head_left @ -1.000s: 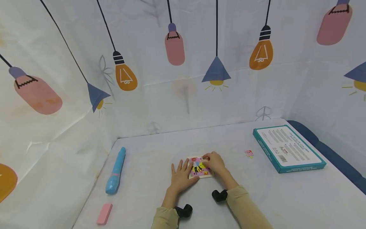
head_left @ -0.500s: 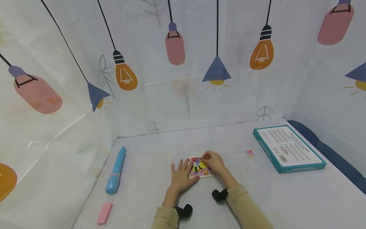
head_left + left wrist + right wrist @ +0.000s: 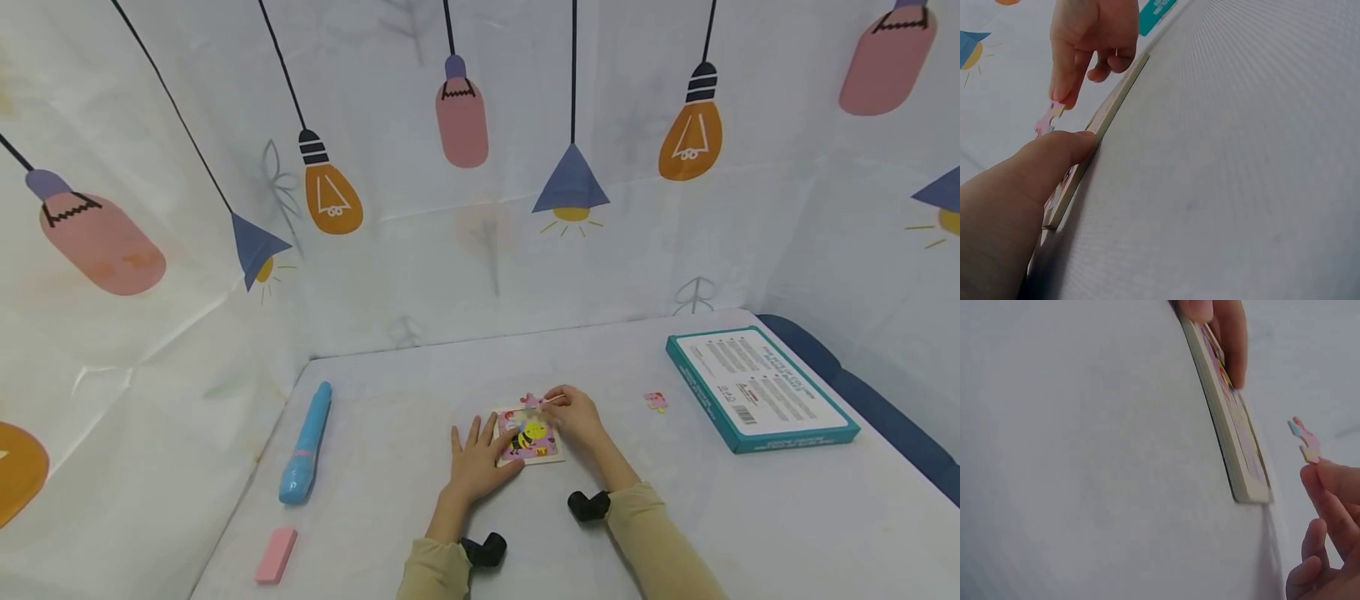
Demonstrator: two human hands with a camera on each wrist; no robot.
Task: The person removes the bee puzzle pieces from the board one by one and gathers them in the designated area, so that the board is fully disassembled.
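Observation:
My left hand (image 3: 478, 462) lies with fingers spread along the left side of a small square puzzle board (image 3: 546, 460) with a bee picture. In the left wrist view its thumb (image 3: 1054, 156) presses on the board's edge (image 3: 1121, 94). My right hand (image 3: 579, 417) pinches a pink puzzle piece (image 3: 531, 401) between thumb and fingertips, just beyond the board's far edge. The right wrist view shows this piece (image 3: 1310, 440) lifted clear of the board (image 3: 1225, 431). A second pink puzzle piece (image 3: 656, 402) lies on the table to the right.
A teal-edged flat box (image 3: 757, 392) lies at the right of the white table (image 3: 390, 433). On the left are a blue pen-like device (image 3: 306, 442) and a pink block (image 3: 276, 555). A lamp-patterned white curtain (image 3: 525, 275) hangs behind the table.
My right hand has risen from the board's upper right corner and moved slightly away and right, with a puzzle piece now showing in its fingers. My left hand stays in place.

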